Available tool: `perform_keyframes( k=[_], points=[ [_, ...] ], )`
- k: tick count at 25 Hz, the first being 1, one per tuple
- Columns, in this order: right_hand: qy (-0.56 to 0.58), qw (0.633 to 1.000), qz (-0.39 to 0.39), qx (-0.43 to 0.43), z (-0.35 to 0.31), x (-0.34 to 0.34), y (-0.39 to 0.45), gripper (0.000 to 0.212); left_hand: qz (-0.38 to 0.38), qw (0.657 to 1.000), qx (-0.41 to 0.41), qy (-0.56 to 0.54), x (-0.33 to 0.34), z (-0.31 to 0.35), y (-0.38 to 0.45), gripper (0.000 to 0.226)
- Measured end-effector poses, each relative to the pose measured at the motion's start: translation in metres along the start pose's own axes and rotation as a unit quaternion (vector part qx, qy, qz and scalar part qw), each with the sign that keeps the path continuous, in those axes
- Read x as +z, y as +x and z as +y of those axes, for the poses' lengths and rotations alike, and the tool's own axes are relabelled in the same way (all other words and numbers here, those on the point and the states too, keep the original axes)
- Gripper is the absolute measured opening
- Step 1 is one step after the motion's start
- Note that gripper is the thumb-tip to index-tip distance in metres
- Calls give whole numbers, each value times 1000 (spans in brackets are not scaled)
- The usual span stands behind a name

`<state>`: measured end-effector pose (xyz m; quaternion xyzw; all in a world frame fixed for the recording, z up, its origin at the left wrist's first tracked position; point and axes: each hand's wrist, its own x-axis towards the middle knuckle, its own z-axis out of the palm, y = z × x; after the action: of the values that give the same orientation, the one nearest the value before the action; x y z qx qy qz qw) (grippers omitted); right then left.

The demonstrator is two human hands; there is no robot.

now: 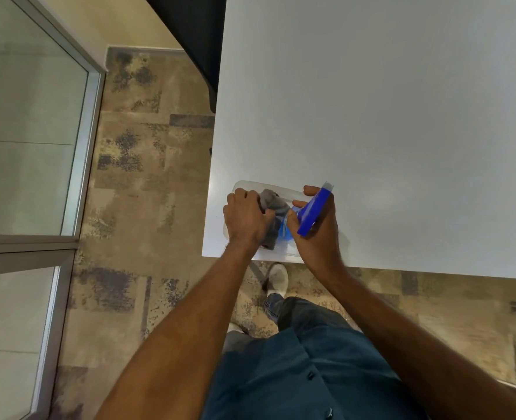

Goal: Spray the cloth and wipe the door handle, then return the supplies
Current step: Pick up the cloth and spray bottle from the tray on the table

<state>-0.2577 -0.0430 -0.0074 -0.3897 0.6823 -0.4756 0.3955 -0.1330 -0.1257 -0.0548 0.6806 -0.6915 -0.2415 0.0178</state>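
A clear plastic tray (242, 185) sits at the near left corner of the white table (387, 116). My left hand (244, 216) grips a grey cloth (273, 203) over the tray. My right hand (317, 231) holds a spray bottle with a blue head (312, 212) and blue liquid, tilted over the tray's right side. The bottle's lower body is mostly hidden between my hands. No door handle shows in the head view.
A glass door with a metal frame (81, 153) stands to the left. Patterned carpet (147, 177) covers the floor between the door and the table. A dark chair or panel (196, 34) stands behind the table's left edge. My white shoe (278, 277) is under the table edge.
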Motion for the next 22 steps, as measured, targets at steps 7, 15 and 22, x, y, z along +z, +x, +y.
perform_keyframes(
  k=[7,15,22],
  points=[
    [7,1000,19,-19,-8,-4,3,35,-23,887,-127,-443,-43,-11,-24,20],
    [11,999,10,-28,-18,-7,3,42,49,672,-169,-719,-117,-45,-81,55],
    [24,993,-34,-108,-87,-7,-11,13,101,631,-132,-758,-182,-83,-120,33]
  ],
)
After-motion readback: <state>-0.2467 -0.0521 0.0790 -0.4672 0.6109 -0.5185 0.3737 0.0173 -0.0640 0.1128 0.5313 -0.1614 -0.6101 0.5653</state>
